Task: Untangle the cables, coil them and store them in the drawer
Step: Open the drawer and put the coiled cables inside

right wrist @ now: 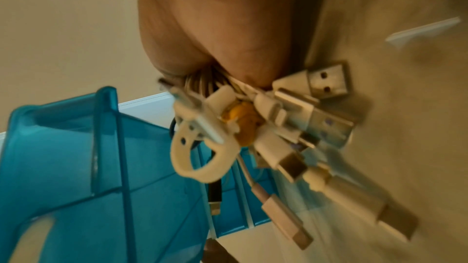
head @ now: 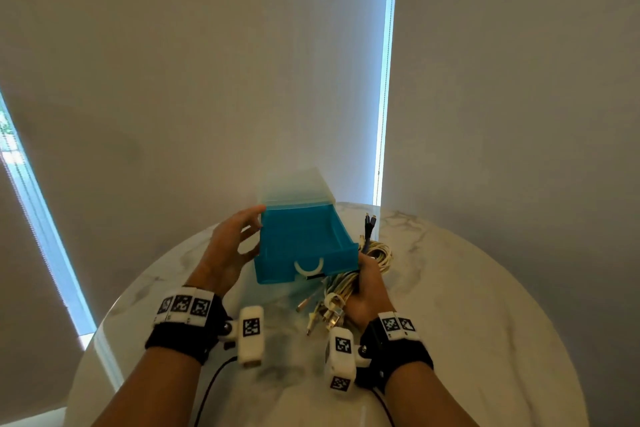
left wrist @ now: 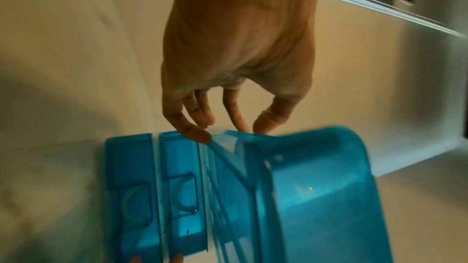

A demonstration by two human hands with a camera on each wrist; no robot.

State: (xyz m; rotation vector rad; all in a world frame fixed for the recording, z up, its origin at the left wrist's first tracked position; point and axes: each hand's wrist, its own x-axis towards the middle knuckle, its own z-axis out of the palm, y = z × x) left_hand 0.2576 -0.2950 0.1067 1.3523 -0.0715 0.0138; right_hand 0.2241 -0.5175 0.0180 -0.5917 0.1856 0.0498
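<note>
A small drawer unit with a clear casing (head: 298, 187) stands on the round marble table (head: 467, 288). Its top blue drawer (head: 304, 239) is pulled out toward me and looks empty. My left hand (head: 254, 225) rests its fingertips (left wrist: 195, 133) on the left corner of the casing and drawer (left wrist: 316, 187). My right hand (head: 369, 288) grips a coiled bundle of white cables (head: 346, 284) just right of the drawer front. Its many USB plugs (right wrist: 303, 123) stick out toward me. The right fingers are hidden behind the bundle.
Two lower blue drawers (left wrist: 177, 197) are closed. Dark cable plugs (head: 369, 222) poke up behind the bundle's loops (head: 379, 253). A white strap loop (right wrist: 202, 167) hangs from the bundle. Roller blinds stand close behind the table's far edge.
</note>
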